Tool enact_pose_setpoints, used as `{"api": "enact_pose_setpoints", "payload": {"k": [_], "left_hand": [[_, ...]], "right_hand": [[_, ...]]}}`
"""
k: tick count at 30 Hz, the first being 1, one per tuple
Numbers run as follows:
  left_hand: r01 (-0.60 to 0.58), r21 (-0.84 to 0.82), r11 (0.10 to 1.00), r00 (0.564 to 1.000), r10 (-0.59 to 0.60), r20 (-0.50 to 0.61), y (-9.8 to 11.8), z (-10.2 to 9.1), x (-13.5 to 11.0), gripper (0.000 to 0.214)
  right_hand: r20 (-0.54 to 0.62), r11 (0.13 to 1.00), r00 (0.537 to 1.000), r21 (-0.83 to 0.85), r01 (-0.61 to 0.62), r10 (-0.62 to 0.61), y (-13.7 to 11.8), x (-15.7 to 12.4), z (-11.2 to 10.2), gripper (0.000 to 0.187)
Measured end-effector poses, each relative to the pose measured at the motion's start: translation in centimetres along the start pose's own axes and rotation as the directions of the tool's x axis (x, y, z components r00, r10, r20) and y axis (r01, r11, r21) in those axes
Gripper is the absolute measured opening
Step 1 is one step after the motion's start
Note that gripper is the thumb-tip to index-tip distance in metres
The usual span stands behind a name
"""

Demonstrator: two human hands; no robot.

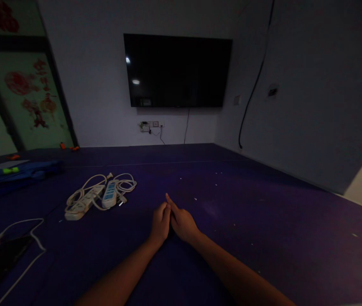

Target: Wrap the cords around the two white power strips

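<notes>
Near left hand (161,223), power strips (109,193) (one blue-faced), probably white

The left grip (161,224) and right grip (183,225) met at the front middle, over the floor (212,208). To their left, farther back, lay the left power strip (83,204) and, just beside it, the right power strip (109,194). A flat slab (7,257) lay at the near left, a cloth bundle (40,170) behind it. Beyond, a television (179,72) hung on the back wall (101,85), above sockets (155,124); a cable (257,78) ran down the right wall (314,102).
</notes>
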State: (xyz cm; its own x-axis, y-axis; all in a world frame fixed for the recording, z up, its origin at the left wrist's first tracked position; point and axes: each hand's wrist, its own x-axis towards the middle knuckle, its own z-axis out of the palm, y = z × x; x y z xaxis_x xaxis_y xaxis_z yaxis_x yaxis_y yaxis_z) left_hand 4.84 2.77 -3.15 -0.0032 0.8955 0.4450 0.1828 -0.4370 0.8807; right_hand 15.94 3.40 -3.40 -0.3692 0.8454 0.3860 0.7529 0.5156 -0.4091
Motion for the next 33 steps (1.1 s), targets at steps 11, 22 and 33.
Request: {"api": "enact_pose_setpoints", "payload": {"k": [11, 22, 33], "left_hand": [[0.009, -0.064, 0.998, 1.000, -0.009, -0.007, 0.07, 0.04, 0.00, 0.031], [0.010, -0.007, 1.000, 1.000, -0.010, 0.008, -0.43, -0.09, 0.31, 0.029], [0.004, 0.035, 0.999, 1.000, -0.004, -0.004, -0.23, -0.15, 0.27, 0.025]], "right_hand": [[0.027, 0.999, 0.999, -0.046, -0.022, 0.023, -0.46, -0.02, -0.42, 0.061], [0.058, 0.998, 0.997, -0.040, -0.047, 0.049, -0.63, -0.05, -0.61, 0.065], [0.043, 0.998, 0.997, -0.025, -0.056, 0.057, -0.65, -0.02, -0.65, 0.062]]}}
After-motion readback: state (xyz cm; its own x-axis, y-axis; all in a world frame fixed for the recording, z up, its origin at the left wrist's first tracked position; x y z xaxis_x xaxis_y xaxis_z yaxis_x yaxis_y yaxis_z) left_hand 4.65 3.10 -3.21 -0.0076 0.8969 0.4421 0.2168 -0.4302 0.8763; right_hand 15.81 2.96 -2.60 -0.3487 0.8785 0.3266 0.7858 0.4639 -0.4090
